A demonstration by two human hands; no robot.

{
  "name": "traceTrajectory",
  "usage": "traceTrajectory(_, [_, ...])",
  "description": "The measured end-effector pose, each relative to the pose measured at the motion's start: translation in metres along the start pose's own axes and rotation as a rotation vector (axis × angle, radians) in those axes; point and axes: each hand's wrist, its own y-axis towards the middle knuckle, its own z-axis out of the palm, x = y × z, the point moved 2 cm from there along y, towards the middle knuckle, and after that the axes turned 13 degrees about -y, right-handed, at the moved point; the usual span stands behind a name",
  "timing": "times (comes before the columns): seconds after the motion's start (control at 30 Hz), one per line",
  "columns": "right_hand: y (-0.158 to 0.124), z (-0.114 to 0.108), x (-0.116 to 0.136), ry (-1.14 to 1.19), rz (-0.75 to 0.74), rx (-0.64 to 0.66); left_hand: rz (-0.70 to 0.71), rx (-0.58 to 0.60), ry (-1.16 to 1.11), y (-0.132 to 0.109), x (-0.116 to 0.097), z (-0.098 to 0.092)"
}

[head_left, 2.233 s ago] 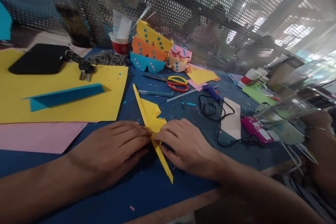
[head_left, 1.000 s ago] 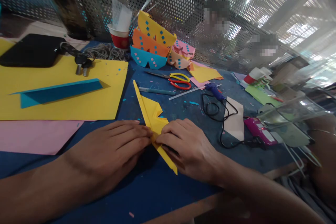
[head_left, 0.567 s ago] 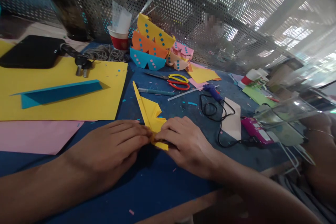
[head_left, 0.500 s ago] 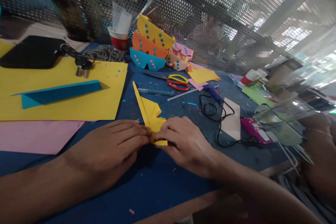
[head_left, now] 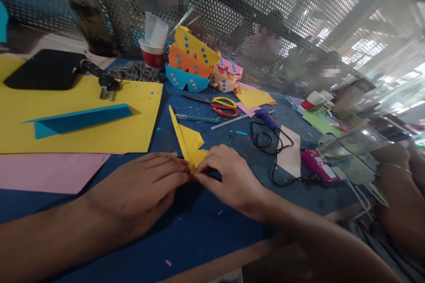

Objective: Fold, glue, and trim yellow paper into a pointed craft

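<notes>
A folded yellow paper piece [head_left: 190, 139] lies on the blue tabletop, its long narrow edge pointing up and away. My left hand [head_left: 142, 185] has its fingers together and holds the paper's near end from the left. On the right side, my right hand [head_left: 229, 177] pinches the same end between thumb and fingers, close to the left fingertips. Beyond the paper are a blue pen [head_left: 197, 118] and scissors [head_left: 225, 106] with red and yellow handles. A folded blue paper strip [head_left: 83, 120] rests on a yellow sheet [head_left: 139, 137] to the left.
Folded paper shapes [head_left: 187, 77] and a red-and-white cup [head_left: 153, 55] stand at the back. A glue gun [head_left: 267, 119] with a looped cord lies right of centre, near a magenta device [head_left: 318, 167]. Keys [head_left: 108, 84] and a black case [head_left: 46, 69] are at left. Another person's arm shows at right.
My right fingers have shifted into a tighter pinch, and the small yellow flap that stuck out under them no longer shows. The view has shifted slightly.
</notes>
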Motion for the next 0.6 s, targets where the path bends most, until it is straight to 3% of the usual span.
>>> traceTrajectory(0.6, [0.0072,-0.0014,0.0095,0.113,0.165,0.075,0.071,-0.043,0.092,-0.0003,-0.0019,0.001])
